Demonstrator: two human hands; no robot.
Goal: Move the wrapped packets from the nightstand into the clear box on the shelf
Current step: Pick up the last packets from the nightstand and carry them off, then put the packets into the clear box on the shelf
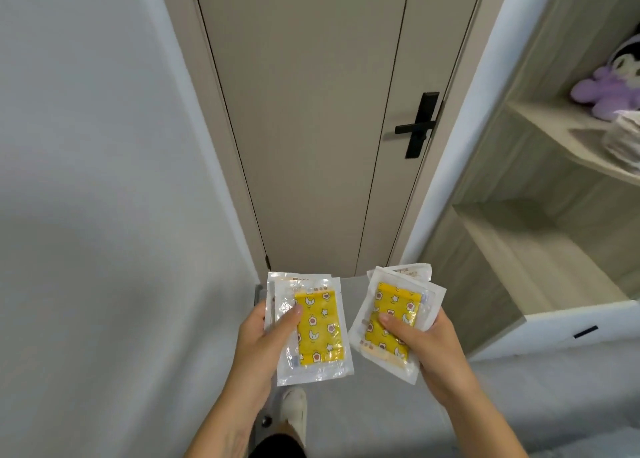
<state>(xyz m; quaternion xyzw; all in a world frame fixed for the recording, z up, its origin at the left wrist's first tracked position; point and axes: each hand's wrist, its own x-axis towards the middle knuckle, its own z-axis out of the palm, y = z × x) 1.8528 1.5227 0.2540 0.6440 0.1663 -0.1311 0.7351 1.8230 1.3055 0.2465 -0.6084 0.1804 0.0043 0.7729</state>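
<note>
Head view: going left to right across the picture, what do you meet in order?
Grey wall → left hand holding yellow packets → right hand holding more packets → black door handle → shelf unit → purple plush toy.

Both bare forearms reach forward from the bottom of the view, side by side and apart. The left hand [266, 333] is turned palm-inward, its thumb pressed flat on top of what it grips. The right hand [427, 345] mirrors it, thumb laid across the top, fingers curled underneath.
</note>
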